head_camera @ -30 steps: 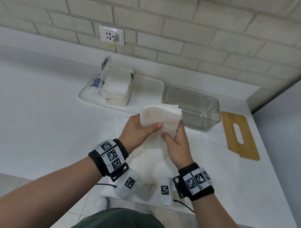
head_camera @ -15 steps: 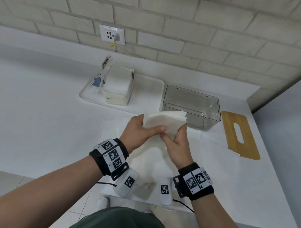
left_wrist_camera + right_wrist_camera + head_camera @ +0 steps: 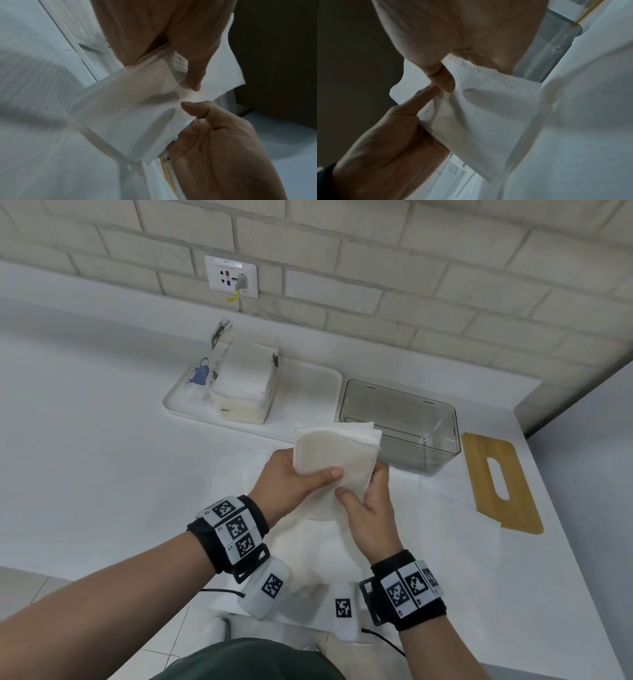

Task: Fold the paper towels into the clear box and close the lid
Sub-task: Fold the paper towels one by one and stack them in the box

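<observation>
1. Both hands are up off the counter holding a folded wad of paper towels (image 3: 337,455), right in front of the clear box (image 3: 399,428) and a bit to its left.
2. The left hand (image 3: 291,484) has it from the left side, thumb laid across the front face and fingers wrapped round behind. So that hand's properly gripping the towels.
3. The right hand (image 3: 371,508) is on the lower right part of the wad. Its thumb is pressed on the front near the left thumb, with the fingers curled round the right edge, so it's holding on too.
4. In the left wrist view the towel (image 3: 137,108) is pinched between the two thumbs, and you can see the embossed dotted texture.
5. The clear box sits open on the counter, just right of the white tray (image 3: 301,385). I can't see any towels inside it.
6. The wooden lid (image 3: 500,484) with the slot cut in it lies flat on the counter, right of the box and not touching it.
7. A stack of towels in an opened plastic pack (image 3: 243,381) is on the tray's left half.
8. More unfolded towel sheets (image 3: 318,553) are spread on the counter under the hands.
9. There's a wall socket (image 3: 231,277) in the brick wall behind.
</observation>
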`<state>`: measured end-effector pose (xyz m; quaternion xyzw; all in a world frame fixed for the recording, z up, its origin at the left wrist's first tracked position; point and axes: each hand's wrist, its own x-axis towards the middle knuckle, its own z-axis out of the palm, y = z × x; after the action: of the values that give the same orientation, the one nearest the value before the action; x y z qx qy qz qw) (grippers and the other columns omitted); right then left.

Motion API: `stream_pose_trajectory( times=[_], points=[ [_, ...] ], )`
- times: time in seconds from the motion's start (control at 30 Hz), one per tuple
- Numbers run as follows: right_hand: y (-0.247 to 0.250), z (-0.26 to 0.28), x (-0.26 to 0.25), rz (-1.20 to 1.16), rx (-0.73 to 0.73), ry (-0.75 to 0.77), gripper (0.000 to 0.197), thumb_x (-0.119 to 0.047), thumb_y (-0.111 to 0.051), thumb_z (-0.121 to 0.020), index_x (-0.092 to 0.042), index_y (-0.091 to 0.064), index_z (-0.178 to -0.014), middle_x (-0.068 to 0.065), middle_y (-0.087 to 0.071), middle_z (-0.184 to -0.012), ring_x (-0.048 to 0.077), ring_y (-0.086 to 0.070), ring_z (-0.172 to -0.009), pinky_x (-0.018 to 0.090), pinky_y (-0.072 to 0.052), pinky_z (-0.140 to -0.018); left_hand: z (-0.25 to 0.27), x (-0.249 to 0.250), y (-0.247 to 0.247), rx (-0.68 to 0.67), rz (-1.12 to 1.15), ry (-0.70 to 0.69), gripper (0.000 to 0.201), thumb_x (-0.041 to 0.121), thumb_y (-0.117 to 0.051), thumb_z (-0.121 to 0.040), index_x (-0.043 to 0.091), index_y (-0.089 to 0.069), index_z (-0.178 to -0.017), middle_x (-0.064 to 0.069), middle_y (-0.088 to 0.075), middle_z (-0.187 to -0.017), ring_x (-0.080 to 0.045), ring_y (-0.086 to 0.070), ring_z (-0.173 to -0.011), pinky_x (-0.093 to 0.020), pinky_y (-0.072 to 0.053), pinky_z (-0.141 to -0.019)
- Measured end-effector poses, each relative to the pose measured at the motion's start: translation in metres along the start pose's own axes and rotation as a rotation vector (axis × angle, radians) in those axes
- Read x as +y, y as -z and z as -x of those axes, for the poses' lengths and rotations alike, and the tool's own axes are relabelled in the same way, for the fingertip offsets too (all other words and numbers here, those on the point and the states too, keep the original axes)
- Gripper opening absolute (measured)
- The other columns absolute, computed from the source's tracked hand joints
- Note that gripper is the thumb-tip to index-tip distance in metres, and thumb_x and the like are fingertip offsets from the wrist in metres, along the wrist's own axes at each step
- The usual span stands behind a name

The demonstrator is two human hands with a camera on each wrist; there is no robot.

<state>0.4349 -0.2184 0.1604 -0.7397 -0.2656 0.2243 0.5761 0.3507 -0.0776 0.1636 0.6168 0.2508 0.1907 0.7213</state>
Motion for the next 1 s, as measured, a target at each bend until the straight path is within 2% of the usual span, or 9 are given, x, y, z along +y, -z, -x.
stream_pose_trajectory(
  times=[0.3, 0.4, 0.5, 0.6, 0.67, 0.73, 0.83, 0.9, 1.0],
  points=[
    [0.002, 0.006, -0.007, -0.099, 0.101, 0.062, 0.039, 0.002, -0.059, -0.096, -0.024, -0.042, -0.12, -0.007, -0.065, -0.114, -0.008, -0.063, -0.098, 0.007, -0.046, -0.08, 0.002, 0.009, -0.012, -0.045, -0.006, -0.079, 0.029, 0.003, -0.086, -0.078, 0.017, -0.078, -0.103, 0.0, -0.081, -0.103, -0.015, -0.077, -0.099, -0.028, -0.061, -0.086],
    [0.004, 0.002, 0.004, -0.014, 0.011, 0.012, 0.041, -0.009, -0.063, -0.097, -0.031, -0.042, -0.125, -0.019, -0.066, -0.114, -0.013, -0.061, -0.103, 0.008, -0.046, -0.083, 0.0, 0.001, -0.011, -0.093, -0.064, -0.026, 0.031, 0.007, -0.088, -0.078, 0.013, -0.079, -0.107, -0.003, -0.081, -0.106, -0.018, -0.076, -0.103, -0.039, -0.059, -0.096],
    [0.011, 0.001, 0.016, 0.139, -0.055, -0.011, 0.041, -0.016, -0.063, -0.097, -0.032, -0.051, -0.133, -0.024, -0.067, -0.118, -0.008, -0.061, -0.112, 0.021, -0.049, -0.094, 0.0, 0.002, -0.005, -0.11, -0.158, 0.019, 0.035, 0.013, -0.089, -0.078, 0.011, -0.078, -0.111, -0.002, -0.081, -0.106, -0.018, -0.076, -0.103, -0.047, -0.058, -0.099],
    [0.032, -0.003, 0.0, 0.267, -0.05, 0.085, 0.037, -0.014, -0.063, -0.095, -0.028, -0.056, -0.129, -0.017, -0.069, -0.115, -0.002, -0.063, -0.106, 0.022, -0.052, -0.089, -0.005, 0.031, 0.006, -0.122, -0.141, -0.145, 0.049, 0.008, -0.089, -0.075, 0.016, -0.072, -0.12, -0.001, -0.078, -0.107, -0.015, -0.074, -0.101, -0.037, -0.06, -0.096],
    [0.046, -0.007, -0.02, 0.421, -0.069, 0.182, 0.029, -0.013, -0.061, -0.095, -0.028, -0.057, -0.119, -0.014, -0.067, -0.106, 0.001, -0.061, -0.097, 0.021, -0.048, -0.078, -0.01, 0.054, 0.013, -0.143, -0.248, -0.296, 0.066, 0.009, -0.093, -0.07, 0.026, -0.065, -0.128, 0.003, -0.075, -0.107, -0.012, -0.071, -0.101, -0.025, -0.056, -0.094],
    [0.055, -0.007, -0.037, 0.588, -0.116, 0.278, 0.023, -0.013, -0.059, -0.093, -0.026, -0.059, -0.112, -0.012, -0.065, -0.099, 0.009, -0.06, -0.091, 0.029, -0.047, -0.073, -0.014, 0.068, 0.018, -0.201, -0.415, -0.364, 0.073, 0.016, -0.096, -0.068, 0.033, -0.062, -0.131, 0.004, -0.076, -0.108, -0.013, -0.07, -0.104, -0.02, -0.051, -0.097],
    [0.061, -0.005, -0.056, 0.79, -0.173, 0.362, 0.028, -0.018, -0.06, -0.091, -0.029, -0.061, -0.117, -0.014, -0.066, -0.101, 0.016, -0.061, -0.089, 0.04, -0.053, -0.074, -0.013, 0.068, 0.021, -0.259, -0.62, -0.367, 0.044, 0.024, -0.092, -0.076, 0.03, -0.074, -0.116, 0.008, -0.078, -0.098, -0.012, -0.072, -0.091, -0.023, -0.055, -0.086],
    [0.068, -0.005, -0.059, 0.882, -0.195, 0.322, 0.031, -0.029, -0.061, -0.092, -0.034, -0.059, -0.122, -0.015, -0.068, -0.104, 0.015, -0.063, -0.092, 0.04, -0.054, -0.076, -0.011, 0.057, 0.022, -0.228, -0.588, -0.334, 0.02, 0.025, -0.087, -0.082, 0.022, -0.079, -0.1, 0.006, -0.078, -0.09, -0.011, -0.072, -0.083, -0.025, -0.055, -0.077],
    [0.084, -0.004, -0.043, 0.922, -0.221, 0.187, 0.029, -0.041, -0.059, -0.094, -0.036, -0.059, -0.123, -0.017, -0.069, -0.109, 0.012, -0.064, -0.101, 0.04, -0.054, -0.084, -0.006, 0.033, 0.027, -0.155, -0.438, -0.207, 0.012, 0.023, -0.086, -0.082, 0.017, -0.078, -0.09, 0.007, -0.078, -0.084, -0.003, -0.069, -0.076, -0.017, -0.052, -0.073]
  ],
)
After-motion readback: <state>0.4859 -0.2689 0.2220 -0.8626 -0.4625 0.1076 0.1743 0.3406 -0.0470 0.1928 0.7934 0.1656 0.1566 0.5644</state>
